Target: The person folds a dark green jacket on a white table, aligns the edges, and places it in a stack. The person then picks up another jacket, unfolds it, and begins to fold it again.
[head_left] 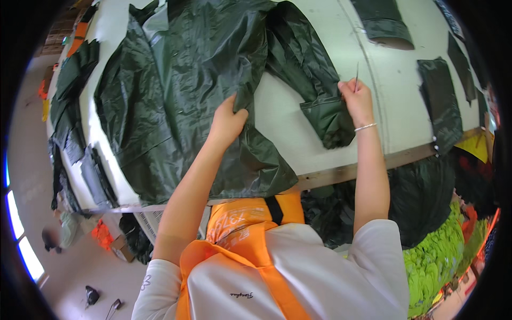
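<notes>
A dark green shiny jacket point(181, 80) lies spread on a white table point(298, 117). My left hand point(228, 121) grips a fold of the jacket near its side seam. My right hand point(356, 98) rests at the cuff end of the jacket's sleeve point(314, 80) and pinches a thin metal tool point(356, 72) that points up. A thin bracelet sits on my right wrist.
Dark green fabric pieces point(440, 101) lie at the table's right and far side point(384, 24). More dark pieces hang over the left edge point(72, 106). Bright green cloth point(432, 261) is piled low right beside dark bundles point(421, 197). I wear an orange apron point(250, 234).
</notes>
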Demonstrator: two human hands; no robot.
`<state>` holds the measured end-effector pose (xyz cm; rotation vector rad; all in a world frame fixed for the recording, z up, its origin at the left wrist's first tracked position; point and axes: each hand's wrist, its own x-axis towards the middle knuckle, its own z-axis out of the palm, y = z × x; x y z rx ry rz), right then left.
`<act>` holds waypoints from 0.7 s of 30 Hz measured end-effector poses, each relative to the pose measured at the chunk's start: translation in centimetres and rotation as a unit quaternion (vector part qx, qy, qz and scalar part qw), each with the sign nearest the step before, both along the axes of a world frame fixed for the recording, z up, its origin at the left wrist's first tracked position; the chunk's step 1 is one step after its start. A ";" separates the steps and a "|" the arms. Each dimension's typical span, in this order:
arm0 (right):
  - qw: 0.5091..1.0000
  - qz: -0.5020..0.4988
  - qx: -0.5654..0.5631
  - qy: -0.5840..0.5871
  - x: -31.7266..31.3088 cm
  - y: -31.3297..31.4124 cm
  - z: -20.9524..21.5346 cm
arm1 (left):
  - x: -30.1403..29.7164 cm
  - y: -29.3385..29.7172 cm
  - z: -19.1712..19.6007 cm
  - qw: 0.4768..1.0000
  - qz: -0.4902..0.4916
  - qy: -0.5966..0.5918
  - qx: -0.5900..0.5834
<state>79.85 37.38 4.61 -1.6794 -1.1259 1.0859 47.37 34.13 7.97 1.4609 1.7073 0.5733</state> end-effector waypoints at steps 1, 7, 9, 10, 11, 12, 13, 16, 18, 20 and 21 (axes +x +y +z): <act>0.997 -0.023 0.023 0.070 1.1 0.4 1.5 | 1.5 -0.3 -0.2 0.994 -0.031 0.077 0.067; 0.978 -0.007 -0.082 -0.192 6.3 -2.1 4.0 | 9.8 -2.4 -0.7 0.917 -0.250 0.114 0.288; 0.983 0.005 -0.110 -0.149 5.8 -5.0 1.5 | 11.6 -2.9 -0.8 0.948 -0.203 0.094 0.225; 0.991 -0.020 -0.068 -0.116 5.6 -6.2 -1.0 | 12.2 -2.5 -0.8 0.957 -0.200 0.102 0.185; 0.996 -0.042 -0.027 -0.079 4.4 -6.9 -1.7 | 12.2 -2.0 -0.9 0.964 -0.194 0.114 0.143; 0.993 -0.063 -0.091 -0.042 4.0 -7.3 -1.6 | 12.2 -1.3 -1.5 0.969 -0.209 0.107 0.072; 0.994 -0.081 -0.070 0.013 3.5 -7.4 -1.9 | 11.7 -0.7 -2.3 0.974 -0.209 0.070 0.057; 0.977 -0.130 -0.019 0.170 2.4 -8.1 -1.6 | 10.8 0.2 -2.0 0.981 -0.180 -0.069 -0.030; 0.992 -0.093 -0.060 0.064 2.2 -8.2 -1.6 | 10.6 -0.1 -1.7 0.970 -0.190 -0.085 0.129; 0.995 -0.059 -0.066 -0.037 1.1 -8.2 0.4 | 10.3 0.3 -0.7 0.953 -0.209 -0.168 0.143; 0.997 -0.055 0.007 -0.049 0.1 -8.0 2.0 | 10.3 0.4 0.1 0.949 -0.209 -0.203 0.117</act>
